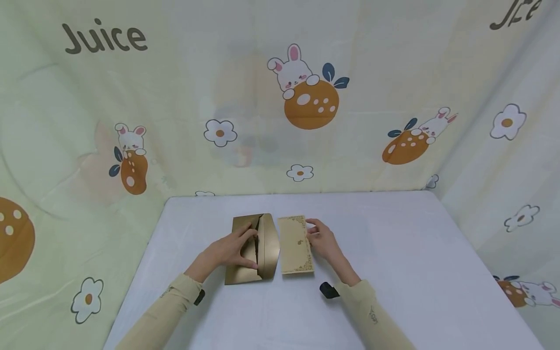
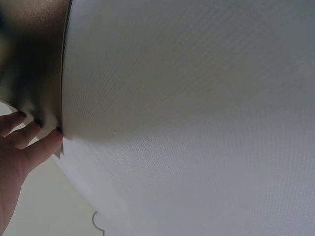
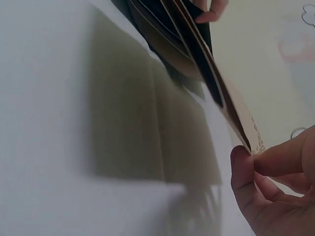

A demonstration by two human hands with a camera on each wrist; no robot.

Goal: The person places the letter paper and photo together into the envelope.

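Observation:
A gold envelope (image 1: 238, 274) lies on the table with its flap (image 1: 272, 243) folded out to the right and a dark gap showing at its mouth. My left hand (image 1: 234, 248) rests on it, thumb and fingers spread apart beside that gap. In the left wrist view the fingertips of the left hand (image 2: 24, 147) touch the envelope (image 2: 44, 49). Just right of the flap is a cream card (image 1: 294, 245) with gold corner ornaments. Between thumb and finger, my right hand (image 1: 321, 238) pinches its right edge. The right wrist view shows this card (image 3: 241, 118) raised off the table, with a shadow below.
A white cloth covers the table (image 1: 393, 262). Behind and at the sides hangs a pale curtain (image 1: 183, 97) printed with rabbits, oranges and flowers. Dark wrist-camera pieces (image 1: 329, 290) sit by both sleeve cuffs.

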